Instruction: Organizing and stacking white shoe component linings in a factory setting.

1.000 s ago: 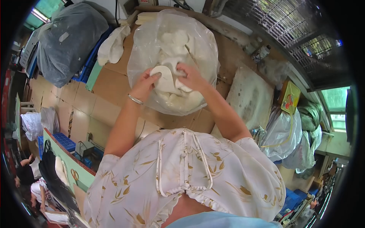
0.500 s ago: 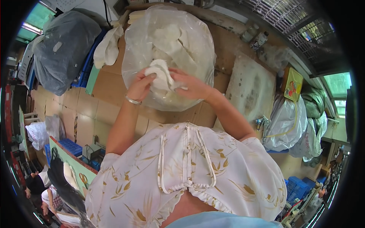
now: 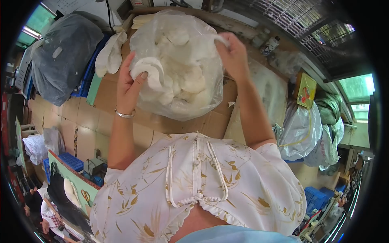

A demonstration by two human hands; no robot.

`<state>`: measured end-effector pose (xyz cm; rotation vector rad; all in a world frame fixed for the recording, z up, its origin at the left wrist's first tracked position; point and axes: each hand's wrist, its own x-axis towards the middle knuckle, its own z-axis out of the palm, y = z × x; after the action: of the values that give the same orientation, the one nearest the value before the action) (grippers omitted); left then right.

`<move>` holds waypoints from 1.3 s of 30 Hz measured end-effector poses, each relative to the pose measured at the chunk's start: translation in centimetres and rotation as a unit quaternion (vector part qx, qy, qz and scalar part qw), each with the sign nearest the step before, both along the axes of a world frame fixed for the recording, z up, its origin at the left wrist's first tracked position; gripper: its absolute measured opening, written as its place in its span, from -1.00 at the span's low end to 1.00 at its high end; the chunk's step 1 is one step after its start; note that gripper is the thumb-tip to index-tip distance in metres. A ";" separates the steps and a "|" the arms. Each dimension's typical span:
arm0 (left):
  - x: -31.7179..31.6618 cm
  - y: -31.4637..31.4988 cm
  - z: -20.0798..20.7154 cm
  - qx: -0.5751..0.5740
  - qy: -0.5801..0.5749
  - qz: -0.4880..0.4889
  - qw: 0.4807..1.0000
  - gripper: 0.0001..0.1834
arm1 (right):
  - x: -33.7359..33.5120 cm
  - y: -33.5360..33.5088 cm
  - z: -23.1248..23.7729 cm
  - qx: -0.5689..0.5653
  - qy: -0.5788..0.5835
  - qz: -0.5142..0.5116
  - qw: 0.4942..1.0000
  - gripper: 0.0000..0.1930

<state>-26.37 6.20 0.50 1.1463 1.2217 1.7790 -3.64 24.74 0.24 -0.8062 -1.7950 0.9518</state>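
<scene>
A large clear plastic bag (image 3: 208, 87) stands in front of me with several white, soft socks (image 3: 192, 79) inside. My left hand (image 3: 129, 85) is at the bag's left side, its thumb pressed over a folded white sock (image 3: 149, 72) that hangs over the bag's opening. Beyond the bag's right side, my right hand (image 3: 235, 56) is raised with its fingers closed on a thin white strip (image 3: 221, 39). Whether that strip is cloth or bag film I cannot make out.
More white socks (image 3: 110, 54) lie left of the bag, beside a dark, full plastic sack (image 3: 67, 54). Bottles (image 3: 270, 45) stand at the far right. A stained board (image 3: 259, 97) lies right of the bag, near silvery sacks (image 3: 300, 133). Other people (image 3: 48, 208) are at lower left.
My hands were close together on the white sock over the bag. Now they are apart: the left has moved left with the sock, the right far up and to the right.
</scene>
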 end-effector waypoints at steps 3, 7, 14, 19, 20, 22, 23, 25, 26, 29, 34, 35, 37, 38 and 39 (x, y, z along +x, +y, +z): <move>-0.2 0.5 0.4 -0.047 0.000 -0.061 0.997 -0.74 | -0.8 -0.4 5.7 0.078 -0.040 0.086 0.992 -0.82; 1.1 2.3 2.3 0.080 0.099 -0.088 0.988 -0.82 | -3.3 -2.6 9.2 0.107 -0.218 0.271 0.932 -0.80; 0.0 -0.4 -2.0 -0.094 0.072 -0.089 0.989 -0.82 | -7.0 -0.3 2.5 -0.187 -0.140 0.335 0.913 -0.78; 1.2 -2.5 -4.8 -0.125 0.005 -0.071 0.990 -0.75 | -8.5 4.9 -8.1 -0.056 -0.407 0.116 0.905 -0.79; 1.3 -2.8 -5.3 -0.106 -0.012 -0.064 0.992 -0.70 | -8.9 4.3 -9.8 0.019 -0.368 0.043 0.929 -0.73; 1.6 -2.9 -5.6 -0.085 -0.029 -0.049 0.995 -0.65 | -10.1 3.5 -10.4 0.097 -0.323 -0.023 0.941 -0.64; 1.8 -2.9 -5.5 -0.078 -0.039 -0.025 0.996 -0.60 | -10.7 3.1 -10.0 0.201 -0.366 -0.027 0.908 -0.59; 2.3 -2.9 -5.3 -0.093 -0.071 0.001 0.993 -0.57 | -11.8 3.6 -10.4 0.355 -0.372 -0.039 0.857 -0.66; 2.1 -3.0 -5.4 -0.090 -0.071 0.002 0.993 -0.57 | -12.1 4.5 -10.2 0.358 -0.372 -0.038 0.856 -0.66; 0.9 -3.2 -6.4 -0.185 -0.074 -0.102 0.975 -0.70 | -12.1 7.2 -8.9 0.322 -0.416 0.033 0.850 -0.79; 0.8 -3.3 -7.2 -0.146 -0.131 -0.079 0.977 -0.76 | -11.8 7.9 -7.8 0.325 -0.402 0.092 0.851 -0.57; 0.7 -3.0 -6.8 -0.140 -0.122 -0.092 0.978 -0.76 | -11.8 8.1 -8.0 0.362 -0.452 0.106 0.808 -0.50; 0.9 -2.3 -6.5 -0.148 -0.127 -0.112 0.974 -0.70 | -11.9 8.6 -9.3 0.348 -0.494 0.107 0.789 -0.59; 1.4 -2.3 -6.2 -0.155 -0.133 -0.110 0.973 -0.67 | -11.8 8.6 -9.7 0.335 -0.500 0.122 0.789 -0.63; 1.6 -1.9 -6.0 -0.124 -0.123 -0.132 0.976 -0.64 | -11.7 9.0 -10.0 0.328 -0.459 0.125 0.816 -0.76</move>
<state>-24.81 4.34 -5.52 0.8715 1.0545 1.4712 -15.38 33.77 -9.71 -0.5998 -2.8790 -0.0486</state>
